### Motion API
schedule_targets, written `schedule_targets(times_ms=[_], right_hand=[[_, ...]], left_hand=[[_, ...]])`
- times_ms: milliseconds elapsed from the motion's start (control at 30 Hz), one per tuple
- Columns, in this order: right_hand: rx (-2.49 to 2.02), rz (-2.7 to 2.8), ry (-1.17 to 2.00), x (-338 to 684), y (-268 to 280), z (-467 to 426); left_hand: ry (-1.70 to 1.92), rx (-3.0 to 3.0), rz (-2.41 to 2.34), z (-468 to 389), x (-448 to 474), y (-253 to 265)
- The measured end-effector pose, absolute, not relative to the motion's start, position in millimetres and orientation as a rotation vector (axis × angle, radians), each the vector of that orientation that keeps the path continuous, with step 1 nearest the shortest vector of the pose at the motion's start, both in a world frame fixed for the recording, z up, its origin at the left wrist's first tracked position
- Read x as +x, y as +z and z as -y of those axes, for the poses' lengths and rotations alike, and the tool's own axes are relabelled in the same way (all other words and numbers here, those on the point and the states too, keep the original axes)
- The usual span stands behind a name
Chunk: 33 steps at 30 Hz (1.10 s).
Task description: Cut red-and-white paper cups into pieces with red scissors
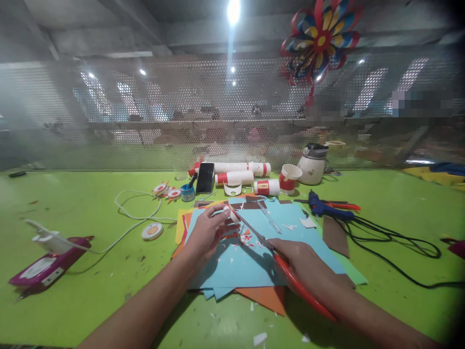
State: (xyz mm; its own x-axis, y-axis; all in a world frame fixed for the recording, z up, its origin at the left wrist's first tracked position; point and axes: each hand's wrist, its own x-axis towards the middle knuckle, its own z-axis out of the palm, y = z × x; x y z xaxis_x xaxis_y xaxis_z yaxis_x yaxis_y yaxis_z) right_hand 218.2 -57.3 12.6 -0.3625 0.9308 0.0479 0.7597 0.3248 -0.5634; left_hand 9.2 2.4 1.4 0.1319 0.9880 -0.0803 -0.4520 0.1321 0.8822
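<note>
My left hand (204,230) pinches a small curved white and red paper-cup piece (233,214) between thumb and fingers. Red-handled scissors (286,272) are gripped in my right hand (298,257). Their blades point up and left, with the tips at the cup piece; whether the blades are parted is hard to make out. Both hands are above a stack of light blue paper (247,274). Small red and white scraps (246,238) lie on the paper under the blades. A clear pen-like stick (269,217) rests on the sheets to the right of the piece.
Behind the paper stand paper cups (289,178), a phone (205,178), a blue jar (188,192) and a kettle (312,165). At right lies a blue glue gun (329,208) with black cable. At left are a tape roll (152,231) and a purple power strip (51,266).
</note>
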Motion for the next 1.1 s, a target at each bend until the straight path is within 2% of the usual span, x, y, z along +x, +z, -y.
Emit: schedule_targets(times_ms=[1100], right_hand=[[-1.516,2.219,0.669,217.9,14.3,58.6]], left_hand=[[1.298,0.812,-0.788,-0.2,11.3,2.5]])
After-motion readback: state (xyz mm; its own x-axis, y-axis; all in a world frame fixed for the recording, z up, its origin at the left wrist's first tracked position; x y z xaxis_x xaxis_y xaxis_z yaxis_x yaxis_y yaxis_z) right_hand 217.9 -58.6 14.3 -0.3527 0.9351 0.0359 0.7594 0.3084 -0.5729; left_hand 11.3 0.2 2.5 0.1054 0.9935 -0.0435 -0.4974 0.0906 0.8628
